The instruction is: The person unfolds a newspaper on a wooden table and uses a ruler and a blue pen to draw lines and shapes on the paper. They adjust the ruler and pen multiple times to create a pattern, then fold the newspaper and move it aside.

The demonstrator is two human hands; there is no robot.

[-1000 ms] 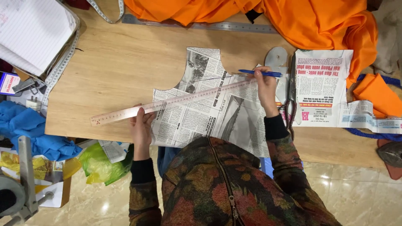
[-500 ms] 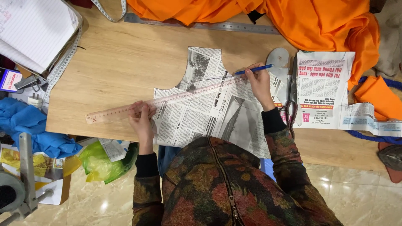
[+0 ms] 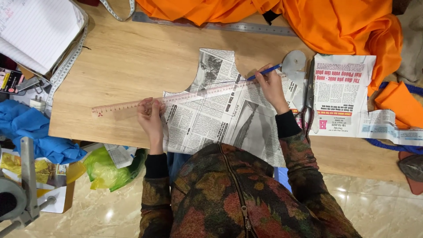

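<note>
A newspaper sheet cut to a curved pattern shape (image 3: 220,119) lies on the wooden table (image 3: 128,57). Across it runs a long clear ruler (image 3: 119,106), slanting up to the right. My left hand (image 3: 150,117) presses the ruler down near the paper's left edge. My right hand (image 3: 271,86) holds a blue pen (image 3: 264,72) with its tip at the ruler's upper edge on the paper. A thin drawn line shows on the paper just above the ruler.
Orange fabric (image 3: 335,22) is heaped along the far edge over a steel ruler (image 3: 246,27). A folded newspaper (image 3: 341,92) and scissors (image 3: 308,101) lie right. A notebook (image 3: 35,31), tape measure (image 3: 66,66) and blue cloth (image 3: 31,132) sit left.
The ruler has swung a little, its right end higher and its left end lower. My right hand slid left along it with the pen, and my left hand shifted slightly.
</note>
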